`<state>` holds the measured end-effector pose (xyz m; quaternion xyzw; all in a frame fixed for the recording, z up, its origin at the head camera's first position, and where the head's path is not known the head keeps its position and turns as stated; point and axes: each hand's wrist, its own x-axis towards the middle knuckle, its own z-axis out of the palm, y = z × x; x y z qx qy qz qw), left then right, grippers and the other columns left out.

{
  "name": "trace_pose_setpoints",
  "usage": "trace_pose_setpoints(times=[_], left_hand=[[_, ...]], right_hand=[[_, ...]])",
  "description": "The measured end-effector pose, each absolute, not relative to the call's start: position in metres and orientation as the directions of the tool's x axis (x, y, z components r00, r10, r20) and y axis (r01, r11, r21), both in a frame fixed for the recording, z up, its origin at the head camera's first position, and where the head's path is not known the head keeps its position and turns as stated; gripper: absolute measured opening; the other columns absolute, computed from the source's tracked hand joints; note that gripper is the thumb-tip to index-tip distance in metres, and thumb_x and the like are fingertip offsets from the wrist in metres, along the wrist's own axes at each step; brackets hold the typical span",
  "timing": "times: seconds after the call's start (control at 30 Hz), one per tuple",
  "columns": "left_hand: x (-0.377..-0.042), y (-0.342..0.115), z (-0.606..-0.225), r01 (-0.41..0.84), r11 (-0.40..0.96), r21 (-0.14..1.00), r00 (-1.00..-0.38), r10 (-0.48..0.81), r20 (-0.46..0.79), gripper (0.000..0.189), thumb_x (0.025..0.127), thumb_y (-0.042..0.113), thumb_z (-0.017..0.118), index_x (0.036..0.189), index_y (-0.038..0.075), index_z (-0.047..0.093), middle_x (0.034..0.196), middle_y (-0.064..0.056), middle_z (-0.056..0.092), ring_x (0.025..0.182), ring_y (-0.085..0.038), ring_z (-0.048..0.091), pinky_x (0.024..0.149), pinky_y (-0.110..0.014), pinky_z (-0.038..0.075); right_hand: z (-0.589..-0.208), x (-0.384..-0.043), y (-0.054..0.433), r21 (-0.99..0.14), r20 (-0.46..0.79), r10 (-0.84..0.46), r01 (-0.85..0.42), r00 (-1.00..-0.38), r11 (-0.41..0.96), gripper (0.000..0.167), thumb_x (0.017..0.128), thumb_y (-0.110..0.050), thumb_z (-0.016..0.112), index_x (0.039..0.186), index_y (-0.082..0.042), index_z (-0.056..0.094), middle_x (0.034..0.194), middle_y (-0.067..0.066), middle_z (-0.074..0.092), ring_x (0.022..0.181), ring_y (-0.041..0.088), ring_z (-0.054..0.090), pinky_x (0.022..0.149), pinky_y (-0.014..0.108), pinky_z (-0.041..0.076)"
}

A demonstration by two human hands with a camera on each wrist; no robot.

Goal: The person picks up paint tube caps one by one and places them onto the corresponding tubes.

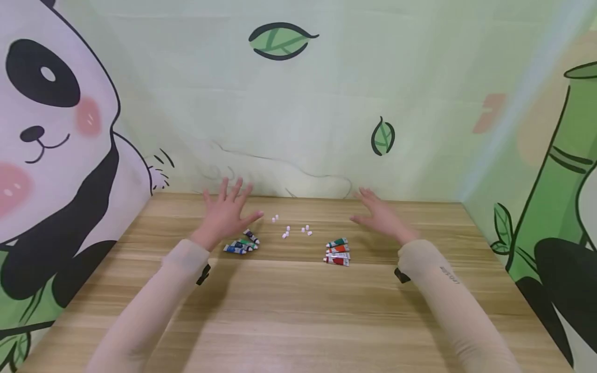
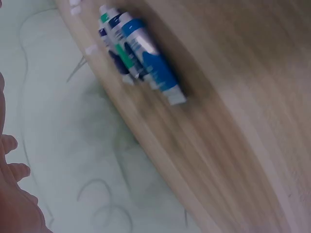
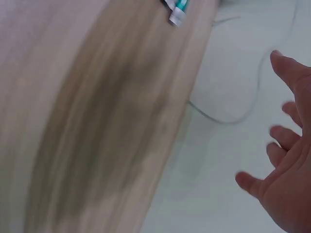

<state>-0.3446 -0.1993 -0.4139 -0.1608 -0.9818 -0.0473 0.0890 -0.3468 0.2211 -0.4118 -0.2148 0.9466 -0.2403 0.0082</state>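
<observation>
Fingers spread, my left hand (image 1: 225, 215) is held over the table's left part, holding nothing. Just below and right of it lies a bunch of paint tubes in blue, green and dark violet; the blue paint tube (image 2: 151, 58) shows largest in the left wrist view. My right hand (image 1: 382, 216) hovers at the right with fingers extended and nothing in it. Left of its wrist, several more paint tubes lie stacked in a column: a green tube (image 1: 337, 242), an orange-red tube (image 1: 338, 249), a pale lilac tube and a dark red tube (image 1: 337, 261).
Several small white caps (image 1: 287, 228) lie scattered on the wooden table (image 1: 289, 311) between the two groups of tubes. Behind the table's back edge hangs a pale green cloth backdrop (image 1: 298, 103) with pandas, leaves and bamboo. Dark wrist straps sit at both sleeve cuffs.
</observation>
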Motion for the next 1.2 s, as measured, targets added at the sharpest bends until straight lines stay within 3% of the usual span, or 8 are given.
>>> trace_pose_setpoints(times=[0.23, 0.5, 0.7, 0.9, 1.1, 1.2], left_hand=[[-0.338, -0.188, -0.430, 0.355, 0.933, 0.065, -0.926, 0.341, 0.163, 0.086, 0.097, 0.067, 0.046, 0.162, 0.019, 0.017, 0.168, -0.011, 0.002, 0.150, -0.040, -0.015, 0.100, -0.074, -0.022], [-0.329, -0.185, -0.440, 0.392, 0.918, 0.062, -0.911, 0.378, 0.164, 0.084, 0.097, 0.065, 0.049, 0.161, 0.017, 0.024, 0.167, -0.014, 0.008, 0.150, -0.045, -0.006, 0.102, -0.077, -0.017], [-0.327, -0.184, -0.448, 0.400, 0.912, 0.091, -0.910, 0.385, 0.153, 0.083, 0.097, 0.067, 0.047, 0.161, 0.018, 0.025, 0.168, -0.014, 0.006, 0.151, -0.040, -0.013, 0.103, -0.078, -0.015], [-0.329, -0.184, -0.449, 0.389, 0.917, 0.092, -0.915, 0.374, 0.149, 0.084, 0.097, 0.068, 0.047, 0.161, 0.017, 0.026, 0.168, -0.014, 0.009, 0.151, -0.041, -0.010, 0.104, -0.079, -0.009], [-0.333, -0.184, -0.449, 0.391, 0.907, 0.154, -0.915, 0.366, 0.169, 0.080, 0.098, 0.060, 0.053, 0.158, 0.012, 0.032, 0.165, -0.018, 0.019, 0.151, -0.044, 0.000, 0.107, -0.079, 0.001], [-0.337, -0.184, -0.450, 0.392, 0.902, 0.182, -0.914, 0.359, 0.190, 0.076, 0.098, 0.056, 0.057, 0.155, 0.009, 0.037, 0.161, -0.021, 0.028, 0.150, -0.046, 0.013, 0.107, -0.078, 0.010]], right_hand=[[-0.431, -0.346, 0.210, -0.448, 0.079, -0.495, -0.474, -0.865, 0.758, 0.051, 0.100, -0.023, 0.065, 0.144, -0.001, 0.052, 0.148, 0.021, 0.049, 0.139, 0.042, 0.041, 0.114, 0.057, 0.030], [-0.443, -0.343, 0.196, -0.447, 0.014, -0.535, -0.484, -0.845, 0.752, 0.035, 0.099, -0.020, 0.067, 0.129, -0.004, 0.066, 0.131, 0.017, 0.064, 0.124, 0.037, 0.056, 0.105, 0.054, 0.042], [-0.447, -0.342, 0.188, -0.452, -0.021, -0.598, -0.526, -0.801, 0.721, 0.028, 0.097, -0.015, 0.069, 0.121, -0.002, 0.069, 0.115, 0.012, 0.068, 0.110, 0.030, 0.062, 0.096, 0.049, 0.049], [-0.451, -0.347, 0.186, -0.446, -0.037, -0.626, -0.548, -0.779, 0.708, 0.023, 0.095, -0.012, 0.070, 0.115, -0.001, 0.071, 0.108, 0.009, 0.069, 0.103, 0.026, 0.063, 0.092, 0.044, 0.051], [-0.452, -0.348, 0.183, -0.423, -0.039, -0.635, -0.563, -0.771, 0.710, 0.016, 0.094, -0.011, 0.071, 0.108, -0.003, 0.074, 0.102, 0.008, 0.068, 0.098, 0.025, 0.062, 0.089, 0.043, 0.051], [-0.450, -0.348, 0.180, -0.416, -0.043, -0.633, -0.562, -0.773, 0.715, 0.013, 0.094, -0.011, 0.071, 0.105, -0.004, 0.074, 0.101, 0.006, 0.068, 0.095, 0.023, 0.061, 0.088, 0.043, 0.050]])
